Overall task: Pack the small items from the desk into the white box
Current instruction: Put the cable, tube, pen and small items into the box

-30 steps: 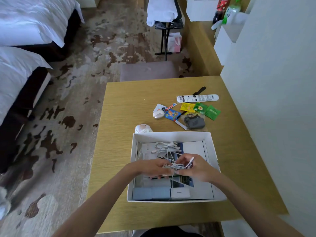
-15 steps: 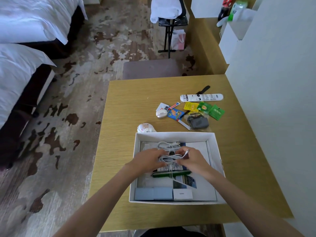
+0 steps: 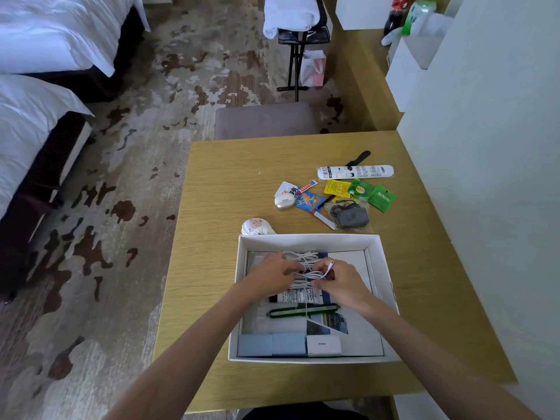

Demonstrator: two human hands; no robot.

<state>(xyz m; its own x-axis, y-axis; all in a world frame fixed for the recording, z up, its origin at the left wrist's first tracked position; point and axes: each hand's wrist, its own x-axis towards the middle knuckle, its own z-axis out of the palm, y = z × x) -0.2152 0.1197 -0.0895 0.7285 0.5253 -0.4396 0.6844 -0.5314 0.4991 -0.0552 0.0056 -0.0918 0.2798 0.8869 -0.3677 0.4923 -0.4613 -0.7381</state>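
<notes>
**A:** Where are your hands?

**B:** Both are inside the white box [image 3: 309, 239] on the desk [image 3: 230, 183]. Your left hand [image 3: 271, 275] and your right hand [image 3: 341, 281] each pinch one side of a bundle of white cable [image 3: 306, 269]. Your fingers are closed on it. One small plug end sticks up by your right thumb.

**A:** Is the cable lying on the bottom of the box?

**B:** You cannot tell. Your hands cover its sides, so it may be resting or just held above.

**A:** What else is in the box?

**B:** A paper with tiny print [image 3: 298, 296] peeks out under your hands. The words are too small to read. Nearer to you lies a long green and black thing [image 3: 303, 310]; it is hard to say what it is. At the near wall sit two pale blue blocks [image 3: 271, 344] and a small white box [image 3: 323, 344], side by side.

**A:** What is still out on the desk?

**B:** A small pile sits past the box, near the wall. There is a long white remote [image 3: 356, 172] with a black strip [image 3: 359, 158] poking out behind it. Near them are a yellow packet [image 3: 337, 187], two green packets [image 3: 374, 194], a blue packet [image 3: 309, 202], a small white case [image 3: 285, 202] and a grey thing in a clear bag [image 3: 348, 216].

**A:** Anything close to the box?

**B:** Yes, a little white round toy [image 3: 256, 226] sits just behind the far left corner. The box wall hides its lower part.
</notes>
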